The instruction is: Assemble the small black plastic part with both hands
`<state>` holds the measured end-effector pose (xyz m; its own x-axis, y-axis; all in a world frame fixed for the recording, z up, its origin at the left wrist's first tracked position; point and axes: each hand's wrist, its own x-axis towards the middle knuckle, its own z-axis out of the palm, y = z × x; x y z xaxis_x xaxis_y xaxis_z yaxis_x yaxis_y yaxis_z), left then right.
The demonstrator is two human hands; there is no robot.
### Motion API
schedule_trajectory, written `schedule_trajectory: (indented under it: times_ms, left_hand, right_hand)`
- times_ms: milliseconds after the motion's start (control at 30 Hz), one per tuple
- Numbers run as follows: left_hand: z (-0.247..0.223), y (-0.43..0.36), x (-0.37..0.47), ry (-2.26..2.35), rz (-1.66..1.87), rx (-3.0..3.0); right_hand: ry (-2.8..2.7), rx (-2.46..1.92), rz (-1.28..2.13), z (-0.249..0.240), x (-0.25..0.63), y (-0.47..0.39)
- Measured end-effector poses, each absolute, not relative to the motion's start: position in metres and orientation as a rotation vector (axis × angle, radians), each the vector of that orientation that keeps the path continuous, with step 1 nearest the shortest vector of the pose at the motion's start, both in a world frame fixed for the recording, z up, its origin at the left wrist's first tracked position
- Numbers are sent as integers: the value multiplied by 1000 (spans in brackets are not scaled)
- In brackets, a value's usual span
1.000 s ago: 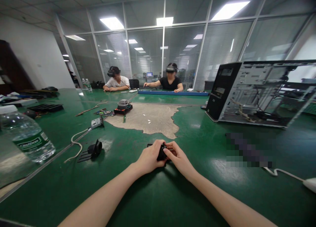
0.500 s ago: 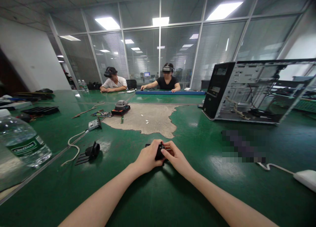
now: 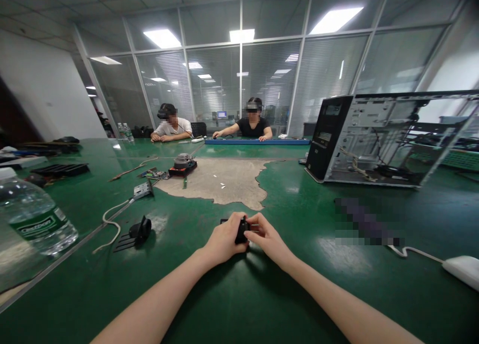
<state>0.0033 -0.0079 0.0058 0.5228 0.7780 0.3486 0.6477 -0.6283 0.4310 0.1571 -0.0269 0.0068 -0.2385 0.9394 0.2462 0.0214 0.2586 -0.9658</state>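
Note:
A small black part [image 3: 241,232], perhaps plastic, is between my two hands just above the green table; its exact kind is hidden by my fingers. My left hand [image 3: 226,237] is closed round it from the left, thumb on the near side. From the right, my right hand [image 3: 266,237] has its fingertips bent against the part's right side, thumb and fingers curled close together. Whether a smaller piece sits in the right fingertips I cannot make out. To the left lies a black bracket [image 3: 139,230] with a round opening and several prongs.
An open computer case [image 3: 329,139] stands at the right. A bottle [image 3: 35,214], a metal box with a grey cable [image 3: 143,188] and a cooler [image 3: 183,163] are left. A white adapter [image 3: 462,271] lies far right. Two people [image 3: 254,127] sit across the table.
My right fingers have shifted slightly against the black part, the thumb moving a little. My left hand keeps its hold. The view has shifted very slightly.

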Motion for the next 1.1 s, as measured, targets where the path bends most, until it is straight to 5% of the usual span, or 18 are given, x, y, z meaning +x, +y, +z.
schedule_trajectory:
  times_ms: [1100]
  left_hand:
    - [6, -7, 3, 1193, 750, 2561]
  right_hand:
    - [-1579, -965, 1144, 4, 159, -24]
